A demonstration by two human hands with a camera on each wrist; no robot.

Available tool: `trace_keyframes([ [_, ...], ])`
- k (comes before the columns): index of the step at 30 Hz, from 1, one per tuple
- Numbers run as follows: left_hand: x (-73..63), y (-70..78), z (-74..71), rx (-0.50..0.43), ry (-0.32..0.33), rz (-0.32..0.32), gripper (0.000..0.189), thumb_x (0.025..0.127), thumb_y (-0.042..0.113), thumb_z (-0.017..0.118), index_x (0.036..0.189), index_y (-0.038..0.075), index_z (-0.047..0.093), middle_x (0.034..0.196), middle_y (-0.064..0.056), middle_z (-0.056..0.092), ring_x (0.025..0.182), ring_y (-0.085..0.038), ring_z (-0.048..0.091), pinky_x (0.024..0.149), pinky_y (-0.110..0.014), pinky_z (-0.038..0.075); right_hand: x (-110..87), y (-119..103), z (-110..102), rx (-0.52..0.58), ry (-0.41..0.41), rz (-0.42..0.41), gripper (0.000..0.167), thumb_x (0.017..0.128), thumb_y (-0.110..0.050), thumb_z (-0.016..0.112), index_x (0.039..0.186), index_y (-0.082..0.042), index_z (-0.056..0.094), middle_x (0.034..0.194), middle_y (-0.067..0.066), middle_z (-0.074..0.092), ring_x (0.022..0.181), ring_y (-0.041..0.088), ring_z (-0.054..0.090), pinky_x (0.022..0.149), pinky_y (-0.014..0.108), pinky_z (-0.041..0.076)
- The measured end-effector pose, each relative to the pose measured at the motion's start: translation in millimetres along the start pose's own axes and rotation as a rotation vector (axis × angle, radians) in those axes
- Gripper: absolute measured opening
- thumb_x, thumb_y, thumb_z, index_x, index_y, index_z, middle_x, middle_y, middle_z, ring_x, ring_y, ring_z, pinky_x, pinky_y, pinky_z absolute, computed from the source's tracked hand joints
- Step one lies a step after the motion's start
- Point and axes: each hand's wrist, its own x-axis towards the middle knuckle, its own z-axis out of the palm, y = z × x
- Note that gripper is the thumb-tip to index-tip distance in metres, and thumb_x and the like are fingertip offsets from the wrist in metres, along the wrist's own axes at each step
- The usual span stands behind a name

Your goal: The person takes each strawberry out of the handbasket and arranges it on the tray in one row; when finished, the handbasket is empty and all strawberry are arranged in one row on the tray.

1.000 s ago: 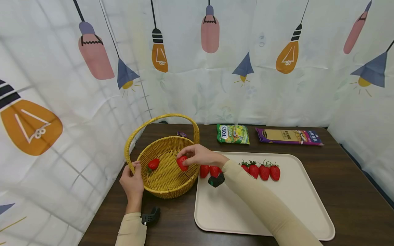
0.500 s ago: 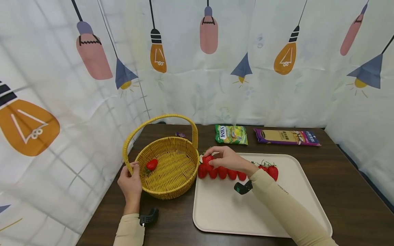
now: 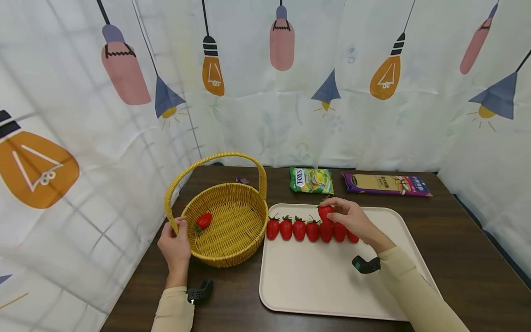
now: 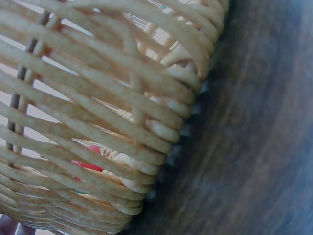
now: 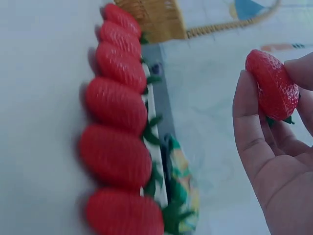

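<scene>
My right hand [image 3: 350,219] pinches a strawberry [image 5: 272,85] between thumb and fingers, above a row of several strawberries [image 3: 299,229] on the cream tray [image 3: 315,281]. The row runs along the tray's back part, leaves toward the far side; its right end is partly hidden by my hand. At the left, my left hand [image 3: 176,244] grips the handle base of a yellow woven basket [image 3: 226,260]. One strawberry [image 3: 204,220] lies inside that basket, toward its left. The left wrist view is filled by the basket's woven side [image 4: 98,98], with red showing through the gaps.
Behind the tray lie a green Fox's candy bag [image 3: 311,180] and a long purple snack packet [image 3: 386,184]. A small purple wrapper [image 3: 242,180] sits behind the basket. Everything stands on a dark wooden table [image 3: 232,299], with a printed curtain [image 3: 257,115] around its back and left.
My right hand has carried the strawberry out of the basket and rightward over the row on the tray. My left hand keeps its grip on the basket.
</scene>
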Motion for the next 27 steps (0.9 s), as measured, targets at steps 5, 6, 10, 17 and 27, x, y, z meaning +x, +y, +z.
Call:
trace_keyframes([
  [5, 0.1, 3.3, 0.8, 0.004, 0.006, 0.003, 0.018, 0.095, 0.005, 0.059, 0.094, -0.011, 0.067, 0.101, -0.025, 0.069, 0.057, 0.0, 0.042, 0.054, -0.019, 0.032, -19.5, 10.1, -19.0, -0.028, 0.076, 0.03, 0.03, 0.095, -0.015, 0.062, 0.124, -0.008, 0.061, 0.123, 0.013, 0.062, 0.099, 0.02, 0.063, 0.083, 0.037, 0.053],
  [6, 0.2, 3.9, 1.1, 0.004, 0.008, 0.005, 0.018, 0.095, 0.005, 0.059, 0.094, -0.011, 0.067, 0.101, -0.025, 0.069, 0.057, 0.0, 0.042, 0.054, -0.019, 0.032, -23.2, 12.4, -22.9, -0.034, 0.087, 0.036, 0.031, 0.095, -0.016, 0.062, 0.126, -0.007, 0.06, 0.123, 0.014, 0.062, 0.098, 0.019, 0.063, 0.082, 0.035, 0.053],
  [10, 0.0, 5.1, 1.9, 0.001, 0.009, 0.013, 0.018, 0.094, 0.005, 0.059, 0.094, -0.012, 0.067, 0.101, -0.025, 0.069, 0.06, 0.001, 0.045, 0.055, -0.018, 0.032, -36.7, 21.8, -38.0, -0.049, 0.136, 0.077, 0.035, 0.095, -0.017, 0.063, 0.128, -0.005, 0.058, 0.123, 0.015, 0.061, 0.096, 0.015, 0.064, 0.08, 0.031, 0.053],
  [17, 0.0, 3.1, 1.9, 0.003, 0.017, 0.018, 0.017, 0.094, 0.005, 0.06, 0.094, -0.01, 0.067, 0.099, -0.022, 0.069, 0.06, 0.001, 0.045, 0.055, -0.018, 0.033, -59.8, 32.3, -65.3, -0.093, 0.204, 0.132, 0.04, 0.097, -0.02, 0.061, 0.132, -0.001, 0.055, 0.131, 0.022, 0.053, 0.096, 0.007, 0.064, 0.081, 0.029, 0.053],
  [27, -0.9, 4.6, 0.8, 0.005, 0.013, 0.007, 0.017, 0.095, 0.005, 0.059, 0.093, -0.01, 0.067, 0.1, -0.023, 0.069, 0.059, 0.001, 0.044, 0.053, -0.018, 0.032, -82.8, 51.1, -91.9, -0.126, 0.271, 0.214, 0.049, 0.097, -0.03, 0.061, 0.136, -0.002, 0.051, 0.138, 0.016, 0.043, 0.095, 0.0, 0.06, 0.08, 0.026, 0.053],
])
